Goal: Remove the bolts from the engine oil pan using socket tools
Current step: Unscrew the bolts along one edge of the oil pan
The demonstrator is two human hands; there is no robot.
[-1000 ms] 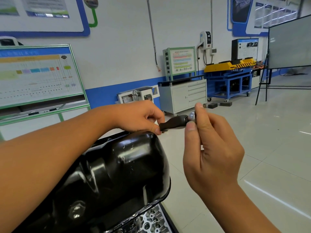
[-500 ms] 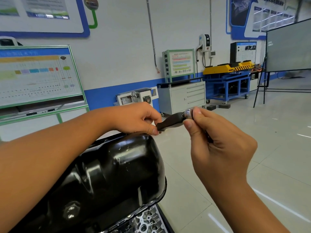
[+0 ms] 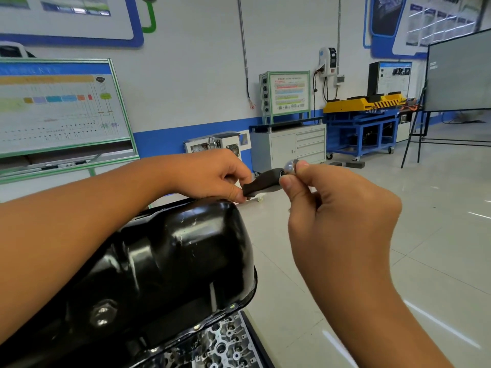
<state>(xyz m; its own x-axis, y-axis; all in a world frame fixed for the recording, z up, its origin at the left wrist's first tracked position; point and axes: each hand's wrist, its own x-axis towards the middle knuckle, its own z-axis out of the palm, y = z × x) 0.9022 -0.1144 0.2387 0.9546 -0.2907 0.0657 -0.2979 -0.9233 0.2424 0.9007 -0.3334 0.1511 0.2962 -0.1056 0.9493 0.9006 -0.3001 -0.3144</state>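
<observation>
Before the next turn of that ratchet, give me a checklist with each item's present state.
1. Left hand grips the dark handle: ok, its fingers curl round the near end.
2. Right hand controls the shiny ratchet head: ok, thumb and fingertip pinch it.
3. Socket seated on a bolt: cannot tell, nothing below the head shows.
4. Tool clear of the black oil pan: ok, it is held above the pan's far top edge.
5. Oil pan in place on the engine: ok, its flange lies along the grey metal casting.
6. Bolts left on the flange: cannot tell, most of the rim is hidden.
</observation>
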